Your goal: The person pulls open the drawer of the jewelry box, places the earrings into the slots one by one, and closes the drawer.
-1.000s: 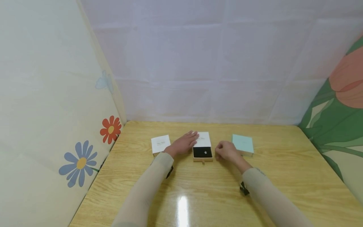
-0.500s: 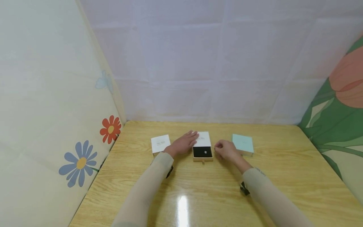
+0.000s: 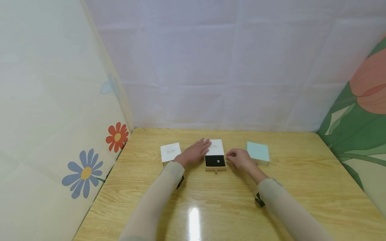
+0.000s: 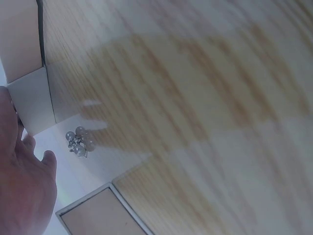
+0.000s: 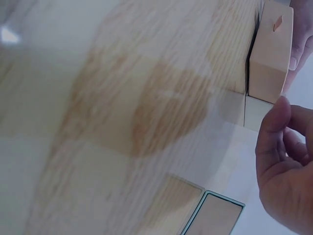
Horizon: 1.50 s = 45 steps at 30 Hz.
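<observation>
In the head view, my left hand point(image 3: 194, 153) rests with extended fingers on the white sleeve point(image 3: 216, 150) of the middle box. Its drawer point(image 3: 211, 169) is pulled out towards me. A small silvery flower-shaped piece of jewellery point(image 3: 218, 161) lies on the drawer's black pad point(image 3: 210, 161). My right hand point(image 3: 240, 158) is at the drawer's right side, thumb and fingers bent together. The right wrist view shows the thumb tip by the drawer corner point(image 5: 266, 81); whether anything is pinched is hidden. Below the left hand, a pearl cluster ornament point(image 4: 79, 142) lies on the table.
A closed white box point(image 3: 170, 152) stands to the left, partly behind the left wrist. On the right, a mint-green box point(image 3: 258, 152) sits just behind the right hand. The wooden table point(image 3: 229, 214) meets a pale cloth backdrop point(image 3: 184, 73) at the back.
My right hand has shifted slightly left, its thumb and fingertips now closer to the drawer's right edge. The left hand and the boxes have stayed in place.
</observation>
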Tool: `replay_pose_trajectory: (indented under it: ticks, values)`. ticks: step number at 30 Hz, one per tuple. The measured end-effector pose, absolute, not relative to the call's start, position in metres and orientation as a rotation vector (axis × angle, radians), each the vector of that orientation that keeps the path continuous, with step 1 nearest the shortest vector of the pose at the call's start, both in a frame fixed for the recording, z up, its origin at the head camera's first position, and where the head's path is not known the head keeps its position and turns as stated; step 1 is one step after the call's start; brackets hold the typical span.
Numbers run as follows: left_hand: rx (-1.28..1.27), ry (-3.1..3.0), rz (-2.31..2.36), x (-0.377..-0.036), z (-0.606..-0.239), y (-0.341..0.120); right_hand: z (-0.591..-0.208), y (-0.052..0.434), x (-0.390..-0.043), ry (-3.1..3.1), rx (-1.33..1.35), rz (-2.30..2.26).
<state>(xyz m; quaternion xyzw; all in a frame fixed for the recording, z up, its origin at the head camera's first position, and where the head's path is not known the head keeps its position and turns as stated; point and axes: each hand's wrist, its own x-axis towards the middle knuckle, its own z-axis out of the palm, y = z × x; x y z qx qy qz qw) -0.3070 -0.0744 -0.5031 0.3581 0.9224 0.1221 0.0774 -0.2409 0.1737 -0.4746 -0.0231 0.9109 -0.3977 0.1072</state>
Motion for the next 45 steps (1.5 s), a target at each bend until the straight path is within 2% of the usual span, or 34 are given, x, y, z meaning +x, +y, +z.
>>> replay_pose_trajectory:
  ticks: [11, 25, 45]
  values:
    - [1.064, 2.764, 0.390, -0.3070, -0.5024, -0.0752, -0.4716, 0.1725, -0.2410, 2.575, -0.033, -1.349]
    - [1.074, 2.770, 0.381, -0.3075, -0.5004, -0.0755, -0.4738, 0.1707, -0.2417, 2.651, -0.141, -1.311]
    - [1.072, 2.768, 0.405, -0.3031, -0.4985, -0.0746, -0.4739, 0.1660, -0.2358, 2.658, -0.138, -1.414]
